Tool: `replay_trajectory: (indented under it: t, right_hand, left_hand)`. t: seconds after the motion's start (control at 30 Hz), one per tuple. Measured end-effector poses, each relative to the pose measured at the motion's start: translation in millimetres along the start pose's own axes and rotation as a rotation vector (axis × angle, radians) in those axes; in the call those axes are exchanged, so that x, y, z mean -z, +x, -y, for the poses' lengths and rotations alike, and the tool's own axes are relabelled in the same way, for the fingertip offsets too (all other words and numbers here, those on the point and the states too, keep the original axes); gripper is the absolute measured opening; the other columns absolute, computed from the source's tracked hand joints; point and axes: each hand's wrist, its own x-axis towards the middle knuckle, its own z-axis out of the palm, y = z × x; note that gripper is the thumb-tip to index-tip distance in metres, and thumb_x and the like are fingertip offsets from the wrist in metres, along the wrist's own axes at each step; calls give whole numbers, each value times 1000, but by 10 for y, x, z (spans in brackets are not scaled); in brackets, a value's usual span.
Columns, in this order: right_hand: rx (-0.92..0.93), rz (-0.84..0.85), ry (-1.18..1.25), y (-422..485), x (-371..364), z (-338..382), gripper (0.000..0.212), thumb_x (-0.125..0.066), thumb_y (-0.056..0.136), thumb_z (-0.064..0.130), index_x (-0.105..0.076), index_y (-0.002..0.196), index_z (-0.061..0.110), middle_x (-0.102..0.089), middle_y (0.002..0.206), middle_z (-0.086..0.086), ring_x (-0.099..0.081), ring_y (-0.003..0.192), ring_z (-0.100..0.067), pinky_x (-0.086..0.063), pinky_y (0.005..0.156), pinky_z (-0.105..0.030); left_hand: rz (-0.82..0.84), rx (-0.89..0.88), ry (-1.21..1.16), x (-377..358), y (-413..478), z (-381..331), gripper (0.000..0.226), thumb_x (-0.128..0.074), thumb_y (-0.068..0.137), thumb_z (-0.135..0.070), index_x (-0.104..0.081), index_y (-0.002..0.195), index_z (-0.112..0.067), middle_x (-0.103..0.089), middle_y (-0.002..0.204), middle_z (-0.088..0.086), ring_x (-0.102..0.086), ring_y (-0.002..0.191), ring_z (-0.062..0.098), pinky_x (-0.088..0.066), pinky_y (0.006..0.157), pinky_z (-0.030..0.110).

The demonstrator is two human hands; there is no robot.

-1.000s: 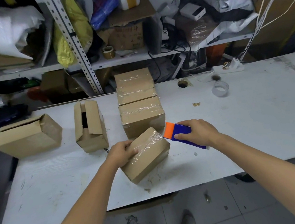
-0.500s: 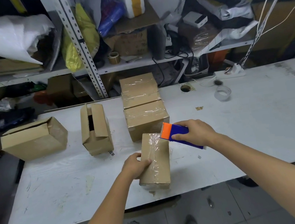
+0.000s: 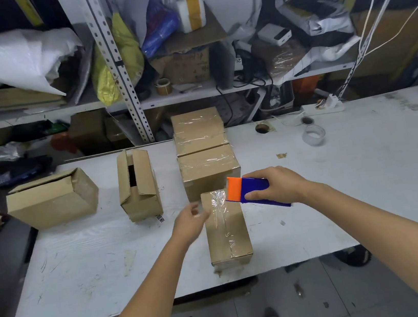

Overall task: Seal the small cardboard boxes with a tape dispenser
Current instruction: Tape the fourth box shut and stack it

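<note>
A small cardboard box (image 3: 228, 233) lies lengthwise near the table's front edge, clear tape running along its top seam. My right hand (image 3: 280, 184) grips a blue and orange tape dispenser (image 3: 250, 191), whose orange end rests at the box's far right corner. My left hand (image 3: 191, 221) is at the box's left far side, fingers loosely spread and blurred; whether it touches the box is unclear. Two taped boxes, the near one (image 3: 208, 173) and the far one (image 3: 198, 130), stand in a row right behind.
An unsealed box (image 3: 139, 185) stands upright to the left, and another open box (image 3: 52, 199) lies on its side at the left edge. A clear tape roll (image 3: 313, 137) sits at the back right of the white table (image 3: 366, 176). Cluttered shelves rise behind.
The box has been turned from a diagonal lie to lengthwise, pointing away from me. My left hand has come off its top to its left side. The dispenser stays at the far corner.
</note>
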Motion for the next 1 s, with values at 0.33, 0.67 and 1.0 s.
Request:
replay_trajectory:
  t: [0.33,0.67,1.0]
  right_hand:
    - [203,-20,-14,66,488,393,59,-69,81,63,-53,134,42,-67,111,13,-62,95,-8,-57,81,-31]
    - [254,11,45,77,664,479,56,-71,82,58,-53,134,44,-65,105,18,-63,94,-7,-53,76,-20]
    - [232,98,-46,252,568,424,58,-68,83,59,-54,135,36,-66,117,10,-62,99,-12,-55,82,-28]
  left_hand:
    - [337,-170,-399,426,-276,-1074,20,-61,97,-24,-62,115,-15,-69,110,6,-72,94,15,-59,83,32]
    - [319,-117,-538,518,-127,-1050,19,-64,94,-15,-68,113,-11,-75,107,11,-72,101,23,-59,82,32]
    - [-45,-237,-193,478,155,-867,20,-72,87,-7,-73,107,-4,-74,95,10,-72,88,21,-60,72,27]
